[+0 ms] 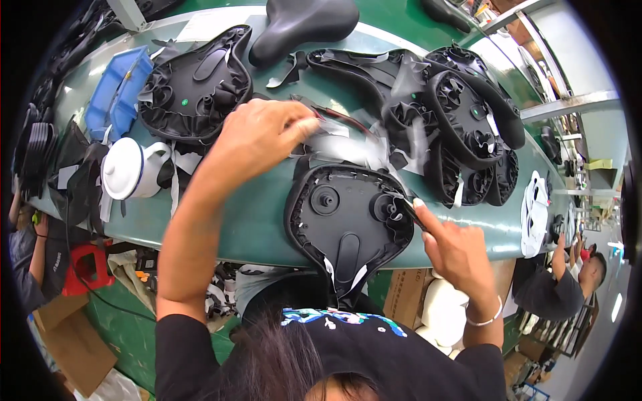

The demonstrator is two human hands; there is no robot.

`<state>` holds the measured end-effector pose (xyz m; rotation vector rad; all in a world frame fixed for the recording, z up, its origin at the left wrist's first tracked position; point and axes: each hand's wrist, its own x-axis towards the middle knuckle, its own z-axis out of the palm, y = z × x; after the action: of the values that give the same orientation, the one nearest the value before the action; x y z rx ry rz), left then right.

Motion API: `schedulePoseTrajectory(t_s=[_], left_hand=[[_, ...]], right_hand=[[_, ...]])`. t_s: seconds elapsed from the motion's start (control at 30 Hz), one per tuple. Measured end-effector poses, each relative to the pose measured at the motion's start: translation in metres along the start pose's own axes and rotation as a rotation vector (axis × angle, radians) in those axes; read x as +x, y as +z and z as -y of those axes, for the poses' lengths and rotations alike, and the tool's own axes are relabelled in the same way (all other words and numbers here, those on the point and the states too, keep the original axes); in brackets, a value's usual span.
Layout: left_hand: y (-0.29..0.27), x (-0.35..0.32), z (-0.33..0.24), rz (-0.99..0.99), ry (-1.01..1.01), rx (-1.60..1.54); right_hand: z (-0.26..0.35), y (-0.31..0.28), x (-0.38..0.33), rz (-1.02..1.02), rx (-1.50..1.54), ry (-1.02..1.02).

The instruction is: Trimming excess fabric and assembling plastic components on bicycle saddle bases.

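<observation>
A black bicycle saddle lies underside up at the table's near edge, its nose toward me. My right hand grips a slim dark-handled tool, its pale metal tip at the saddle's right rim beside a round socket. My left hand is raised beyond the saddle, between it and another upturned saddle. Its thumb and fingers are pinched together; blur hides what they hold, if anything. Whitish translucent scraps lie or move just right of that hand, smeared by motion.
More upturned saddles are piled at the right, and a finished-looking black saddle stands at the back. A white enamel mug and a blue plastic bin are at the left. Another person sits at far right.
</observation>
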<state>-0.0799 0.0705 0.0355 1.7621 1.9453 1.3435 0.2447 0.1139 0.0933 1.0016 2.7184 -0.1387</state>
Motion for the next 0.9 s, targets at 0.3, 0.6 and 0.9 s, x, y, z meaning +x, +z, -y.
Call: schedulePoseTrajectory(t_s=[0.3,0.6,0.9], left_hand=[[0.025,-0.134,-0.036,0.184,-0.685,-0.53],[0.049,-0.104,-0.064,-0.125,-0.599,-0.646],[0.08,-0.154,-0.097,-0.034,-0.337,-0.191]], right_hand=[[-0.017,0.003,0.047,-0.046,0.283,-0.18],[0.033,0.088,-0.002,-0.233,0.424,0.097],[0.072,0.075,-0.049,-0.016,1.246,0.437]])
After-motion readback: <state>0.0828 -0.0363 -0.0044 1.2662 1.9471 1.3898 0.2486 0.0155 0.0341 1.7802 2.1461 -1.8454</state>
